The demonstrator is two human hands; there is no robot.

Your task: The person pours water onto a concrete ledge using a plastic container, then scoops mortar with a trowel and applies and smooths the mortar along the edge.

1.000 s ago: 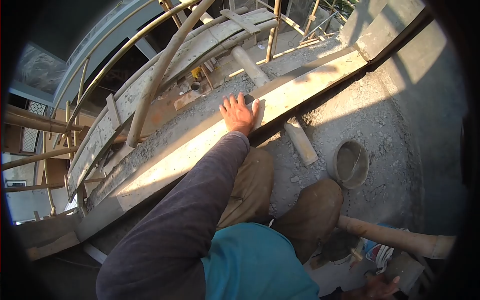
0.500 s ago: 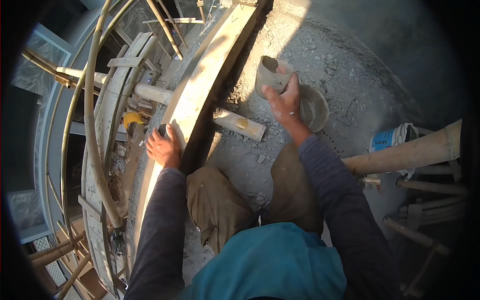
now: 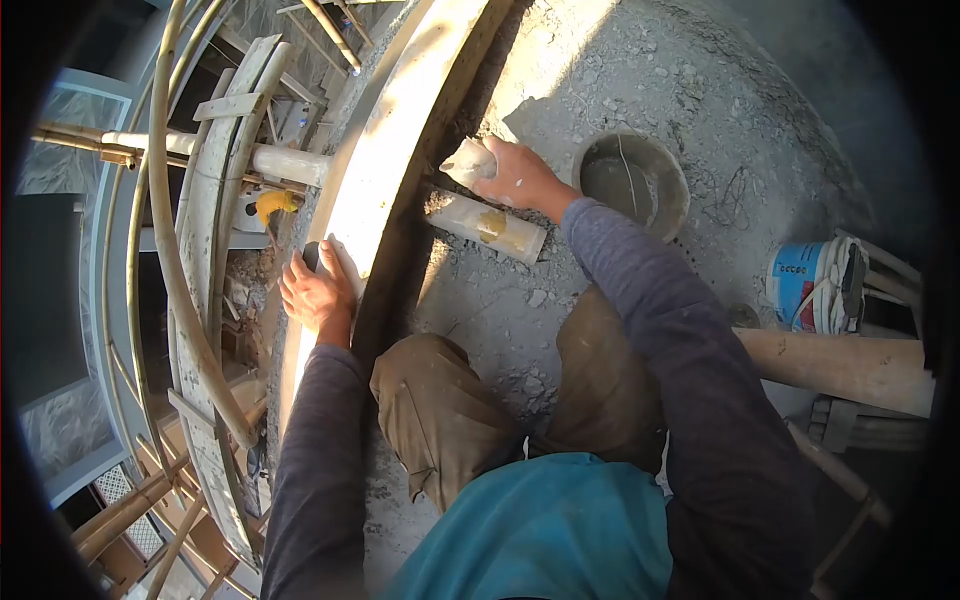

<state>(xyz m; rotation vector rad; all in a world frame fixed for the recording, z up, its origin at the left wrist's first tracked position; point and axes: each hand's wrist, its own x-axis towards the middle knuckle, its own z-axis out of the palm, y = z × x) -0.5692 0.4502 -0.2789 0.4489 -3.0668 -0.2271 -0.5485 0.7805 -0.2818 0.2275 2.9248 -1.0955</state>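
Note:
My right hand is closed around a pale, cut-off plastic container, tilted toward the dark gap along the inner side of a long wooden board. What is inside it is hidden at this angle. My left hand leans on the board's outer edge, thumb and fingers apart. Between them shows a small dark patch that I cannot make out. Just below the container, a short pale pipe sticks out from the board. To the right of my right forearm stands a round bucket with a thin wire handle.
A blue and white paint bucket stands at the right, by a thick bamboo pole. Rough rubble covers the ground. Beyond the board, bamboo scaffolding curves over a drop, where a person in yellow is lower down.
My right hand has moved left with the container, from beside the bucket to the board, and tipped it over. The bucket now shows fully. My left hand stays on the board.

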